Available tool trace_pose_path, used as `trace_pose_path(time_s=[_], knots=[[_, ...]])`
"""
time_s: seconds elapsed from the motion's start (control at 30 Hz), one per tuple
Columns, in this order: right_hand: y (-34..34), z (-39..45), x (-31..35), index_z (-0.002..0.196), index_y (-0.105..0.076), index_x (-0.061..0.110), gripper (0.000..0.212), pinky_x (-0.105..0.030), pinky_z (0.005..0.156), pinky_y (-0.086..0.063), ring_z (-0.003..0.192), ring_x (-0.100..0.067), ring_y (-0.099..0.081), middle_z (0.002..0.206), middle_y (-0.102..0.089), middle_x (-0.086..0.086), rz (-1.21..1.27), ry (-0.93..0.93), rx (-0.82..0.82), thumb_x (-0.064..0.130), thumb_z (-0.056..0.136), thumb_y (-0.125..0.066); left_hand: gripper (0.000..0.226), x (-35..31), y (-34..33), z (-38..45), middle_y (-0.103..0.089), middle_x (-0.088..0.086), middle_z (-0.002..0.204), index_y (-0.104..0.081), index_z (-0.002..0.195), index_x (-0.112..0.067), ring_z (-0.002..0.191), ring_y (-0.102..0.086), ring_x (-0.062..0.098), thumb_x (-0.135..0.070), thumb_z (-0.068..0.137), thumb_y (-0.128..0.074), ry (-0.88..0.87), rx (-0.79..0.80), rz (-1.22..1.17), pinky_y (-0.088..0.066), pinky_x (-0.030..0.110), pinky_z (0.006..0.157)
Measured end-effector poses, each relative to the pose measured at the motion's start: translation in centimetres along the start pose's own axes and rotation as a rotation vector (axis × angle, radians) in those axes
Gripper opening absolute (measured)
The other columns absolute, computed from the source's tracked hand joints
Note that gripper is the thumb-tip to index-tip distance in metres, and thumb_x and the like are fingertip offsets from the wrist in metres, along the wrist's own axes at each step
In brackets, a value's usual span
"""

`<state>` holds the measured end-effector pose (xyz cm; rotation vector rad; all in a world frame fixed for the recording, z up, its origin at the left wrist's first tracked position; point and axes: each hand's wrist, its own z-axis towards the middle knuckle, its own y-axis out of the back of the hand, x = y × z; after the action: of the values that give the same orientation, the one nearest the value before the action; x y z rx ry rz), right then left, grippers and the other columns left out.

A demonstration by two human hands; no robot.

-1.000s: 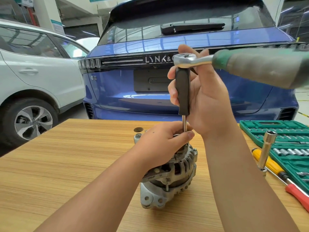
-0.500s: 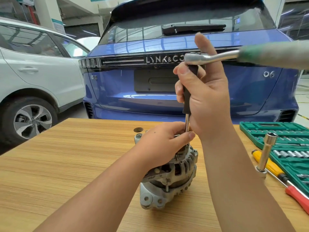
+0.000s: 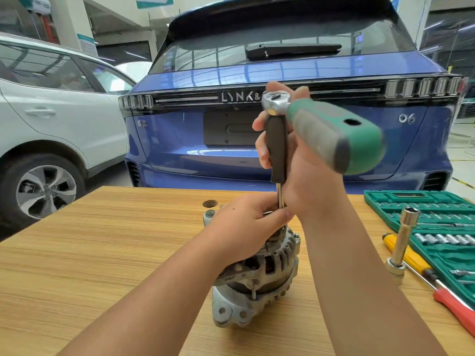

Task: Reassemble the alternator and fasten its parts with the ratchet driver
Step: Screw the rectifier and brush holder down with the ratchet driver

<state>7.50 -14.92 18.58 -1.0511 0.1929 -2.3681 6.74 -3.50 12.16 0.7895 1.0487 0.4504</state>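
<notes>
Behind the wooden surface (image 3: 77, 253) sits a blue car (image 3: 282, 155). On the surface stands the alternator (image 3: 259, 278), with the left hand (image 3: 246, 224) curled on its top. The right hand (image 3: 305, 176) wraps its fingers (image 3: 259, 124) round the ratchet driver (image 3: 276, 147), upright above it.

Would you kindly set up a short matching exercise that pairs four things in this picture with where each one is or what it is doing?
Things:
1. alternator
2. left hand
3. right hand
4. socket case

States or places:
A. lies open at the right edge of the table
B. grips the black driver handle under the ratchet head
C. stands on the table between the forearms
D. rests on top of the alternator, fingers pinched at the driver shaft

Pairs: 1-C, 2-D, 3-B, 4-A
</notes>
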Motion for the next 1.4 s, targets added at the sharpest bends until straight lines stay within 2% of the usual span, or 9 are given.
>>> trace_pose_path(time_s=[0.1, 0.2, 0.3, 0.43, 0.77, 0.93, 1.1, 1.23, 1.4], knots=[[-0.1, -0.3, 0.2, 0.097, -0.064, 0.008, 0.029, -0.023, 0.048, -0.029, 0.051, -0.014, -0.035, 0.066, -0.051, 0.006, -0.166, 0.104, -0.140, 0.035, 0.091, -0.070, 0.019, 0.0, 0.0, -0.1, -0.060, -0.032, 0.072, -0.067, 0.106, -0.045, 0.066, -0.053, -0.008, -0.049, 0.105, -0.049, -0.017, 0.012, 0.005, -0.038, 0.028, 0.063], [-0.1, -0.3, 0.3, 0.091, -0.064, 0.011, 0.018, -0.022, 0.051, -0.035, 0.052, -0.011, -0.038, 0.061, -0.048, 0.011, -0.267, 0.130, -0.233, 0.027, 0.090, -0.071, 0.017, -0.1, 0.1, -0.2, -0.062, -0.033, 0.075, -0.066, 0.108, -0.047, 0.066, -0.053, -0.014, -0.049, 0.104, -0.050, -0.023, 0.019, -0.014, -0.036, 0.025, 0.062], [0.3, -0.1, 0.4, 0.110, -0.061, 0.019, 0.018, -0.022, 0.052, -0.039, 0.055, -0.014, -0.045, 0.078, -0.058, 0.002, -0.109, 0.021, -0.077, 0.021, 0.092, -0.066, 0.015, 0.0, 0.1, -0.1, -0.063, -0.032, 0.084, -0.063, 0.101, -0.047, 0.065, -0.052, -0.006, -0.052, 0.105, -0.050, -0.018, 0.014, -0.023, -0.033, 0.026, 0.062], [0.1, -0.3, 0.0, 0.129, -0.055, 0.028, 0.040, -0.027, 0.053, -0.038, 0.059, -0.016, -0.043, 0.083, -0.051, -0.005, -0.116, 0.152, 0.010, 0.002, 0.099, -0.057, 0.023, 0.1, 0.0, 0.1, -0.061, -0.036, 0.075, -0.067, 0.113, -0.045, 0.070, -0.054, -0.014, -0.052, 0.104, -0.047, 0.001, 0.004, 0.006, -0.039, 0.027, 0.064], [0.6, -0.4, -0.1, 0.130, -0.058, 0.018, 0.044, -0.028, 0.056, -0.035, 0.061, -0.022, -0.043, 0.087, -0.062, -0.007, 0.104, 0.006, 0.085, 0.033, 0.094, -0.037, 0.022, 0.1, 0.0, 0.0, -0.057, -0.030, 0.067, -0.068, 0.104, -0.042, 0.062, -0.050, -0.005, -0.052, 0.105, -0.048, 0.004, -0.007, -0.003, -0.036, 0.030, 0.063], [0.1, -0.2, 0.1, 0.122, -0.061, 0.020, 0.054, -0.028, 0.055, -0.037, 0.059, -0.021, -0.045, 0.085, -0.063, -0.006, 0.067, -0.013, 0.071, 0.052, 0.079, -0.053, 0.020, 0.2, 0.0, 0.0, -0.055, -0.031, 0.062, -0.066, 0.099, -0.043, 0.059, -0.049, -0.008, -0.052, 0.104, -0.049, 0.001, -0.006, -0.008, -0.033, 0.029, 0.060], [-0.2, -0.3, 0.6, 0.119, -0.054, 0.011, 0.039, -0.024, 0.049, -0.036, 0.052, -0.018, -0.042, 0.077, -0.059, -0.003, 0.008, -0.027, -0.028, 0.039, 0.092, -0.057, 0.018, 0.3, 0.0, 0.1, -0.059, -0.036, 0.071, -0.067, 0.105, -0.046, 0.069, -0.053, -0.010, -0.052, 0.104, -0.051, -0.003, -0.008, -0.007, -0.041, 0.029, 0.067], [-0.4, -0.3, 0.6, 0.098, -0.062, 0.000, 0.022, -0.019, 0.048, -0.033, 0.052, -0.008, -0.035, 0.062, -0.047, 0.010, -0.183, 0.115, -0.231, 0.021, 0.095, -0.069, 0.022, 0.0, 0.0, -0.2, -0.054, -0.039, 0.061, -0.068, 0.119, -0.044, 0.056, -0.049, -0.018, -0.047, 0.106, -0.050, -0.025, 0.018, -0.005, -0.031, 0.023, 0.056], [0.7, -0.2, 1.1, 0.105, -0.061, 0.014, 0.010, -0.022, 0.052, -0.033, 0.055, -0.013, -0.042, 0.075, -0.054, 0.002, 0.030, -0.075, -0.045, 0.013, 0.095, -0.064, 0.028, 0.0, -0.1, 0.0, -0.062, -0.032, 0.084, -0.065, 0.124, -0.043, 0.080, -0.054, -0.013, -0.053, 0.103, -0.051, 0.012, 0.012, -0.018, -0.043, 0.028, 0.075]])
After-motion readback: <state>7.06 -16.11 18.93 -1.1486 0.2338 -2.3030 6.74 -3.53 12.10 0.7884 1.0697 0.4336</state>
